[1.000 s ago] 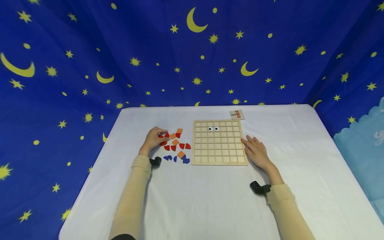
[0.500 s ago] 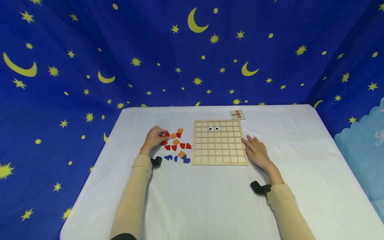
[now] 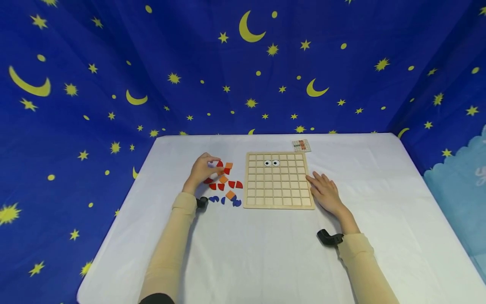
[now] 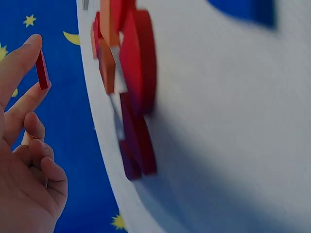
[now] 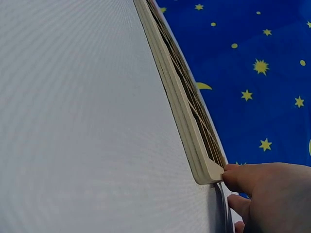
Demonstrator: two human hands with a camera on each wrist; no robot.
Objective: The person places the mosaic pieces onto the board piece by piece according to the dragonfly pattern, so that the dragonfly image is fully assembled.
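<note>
Between thumb and index finger, my left hand (image 3: 201, 169) pinches a red quarter-circle tile (image 4: 42, 71), raised above the table in the left wrist view. Below it lie orange square tiles (image 3: 223, 180), more red quarter-circle tiles (image 3: 239, 185) and several blue rounded tiles (image 3: 237, 203). To the right of them lies a square wooden grid board (image 3: 279, 207), with two eye tiles (image 3: 271, 163) in its upper rows. My right hand (image 3: 324, 192) rests beside the board's right edge, its fingers fairly straight and the fingertips at the rim.
A small pattern card (image 3: 301, 145) lies just behind the board's far right corner. White cloth covers the table (image 3: 265, 249), and a dark blue star-and-moon curtain (image 3: 212, 67) hangs behind it. Each wrist wears a black camera.
My left hand has lifted a red quarter-circle tile from the pile and shifted right and slightly away from me. The right hand and the board stay put.
</note>
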